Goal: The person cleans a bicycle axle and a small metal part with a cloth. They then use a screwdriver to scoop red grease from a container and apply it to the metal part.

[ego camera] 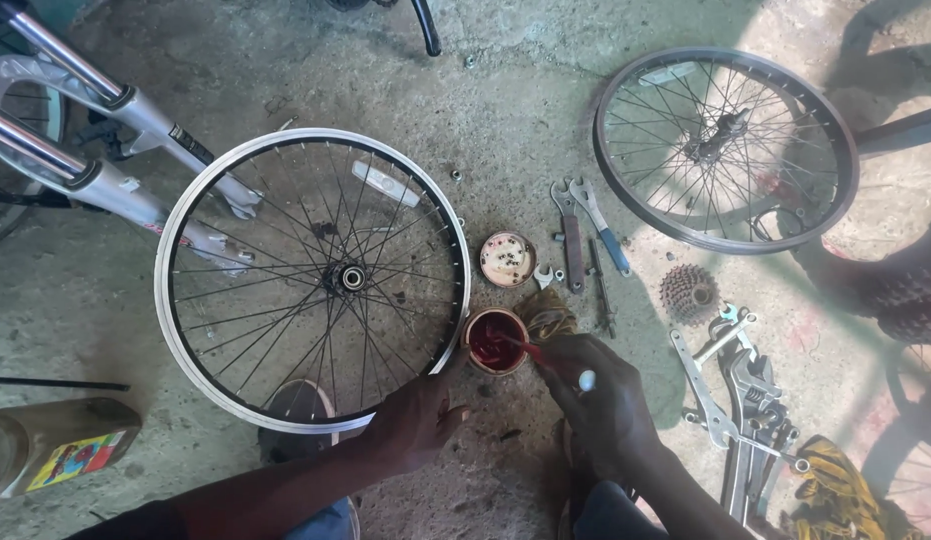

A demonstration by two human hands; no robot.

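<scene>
Right hand [597, 398]: closed on a thin stick [513, 343], whose far tip sits in the red grease of the tub [496, 341].
Left hand [417, 418]: fingers curled over the near rim of the wheel [312, 279], red smears on the fingers; how tight the grip is I cannot tell.
Tub: on the floor [505, 120], just beside the wheel's near right rim, up and left of the right hand.
Stick axis: slants from the right hand up-left into the tub.
Nearer hand: right one reaches the tub; left one is just left of it, on the rim.
Wheel: lying flat, hub [351, 278] up-left of the tub.
Lid [507, 259]: beyond the tub, holding small bearing balls.
Spanners [583, 232]: beyond and right of the tub.
Second wheel [725, 148]: far right, well apart.
</scene>
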